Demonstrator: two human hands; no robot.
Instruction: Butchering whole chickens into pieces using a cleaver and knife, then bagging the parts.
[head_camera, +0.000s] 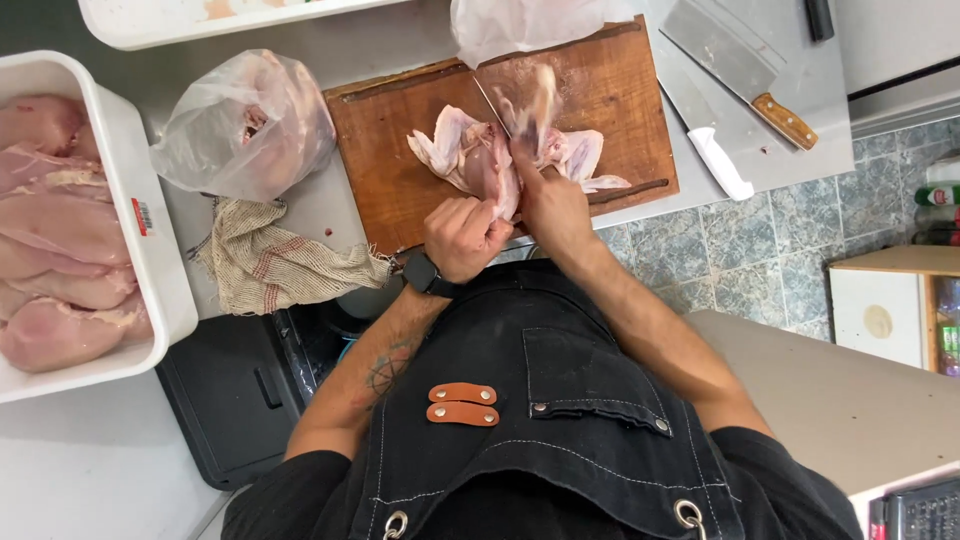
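Observation:
A raw whole chicken (470, 155) lies spread open on a brown wooden cutting board (390, 170). My left hand (463, 236) grips the near end of the chicken at the board's front edge. My right hand (548, 200) holds a knife (505, 112) whose thin blade runs away from me into the middle of the bird; the far part of the carcass is blurred with motion. A dark watch sits on my left wrist.
A white tub (165, 290) of raw chicken pieces stands at the left. A clear bag (245, 125) with chicken and a striped cloth (270, 262) lie beside the board. Two cleavers (735, 75) rest on the steel counter at the right. Another plastic bag (520, 25) sits behind the board.

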